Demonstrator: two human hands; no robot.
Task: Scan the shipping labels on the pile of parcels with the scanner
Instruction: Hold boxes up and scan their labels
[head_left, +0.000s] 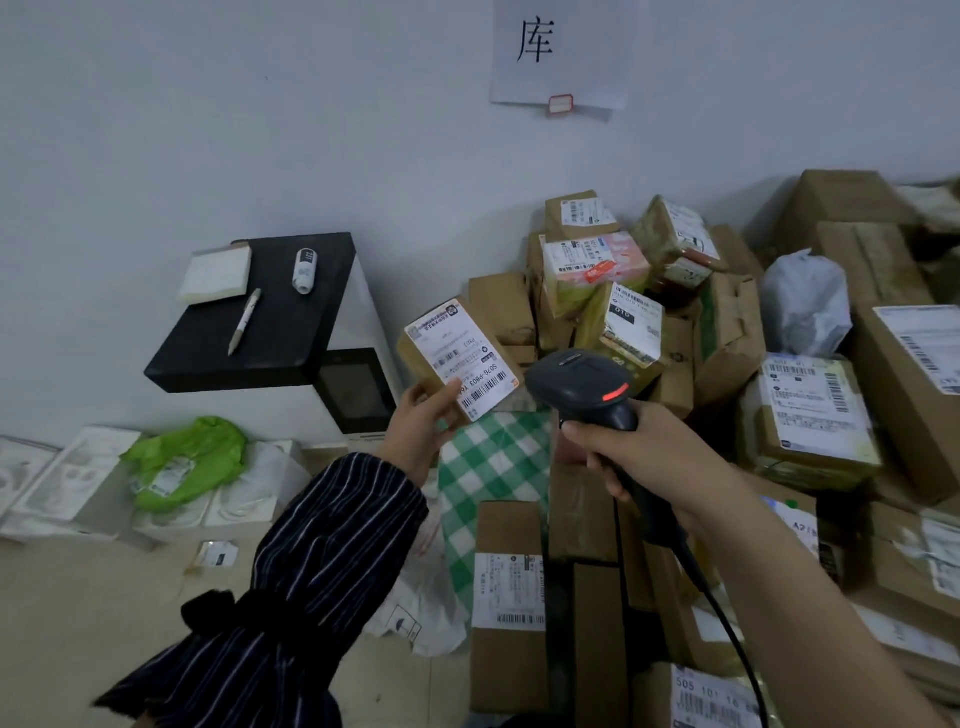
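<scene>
Bare floor (78, 623) at lower left leaves open room to reach through — the only such stretch. The pile of parcels (727, 338) walls off the whole right half, and a black-topped cabinet (291, 332) with white boxes (67, 483) below crowds the centre-left wall.

1. Dim, soft, even indoor light; the wall (208, 130) looks grey-blue.
2. Shadows are faint and diffuse.
3. Wide-angle distortion bends the boxes (852, 208) at the right edge.
4. Fine print on the label (462, 358) is soft.
</scene>
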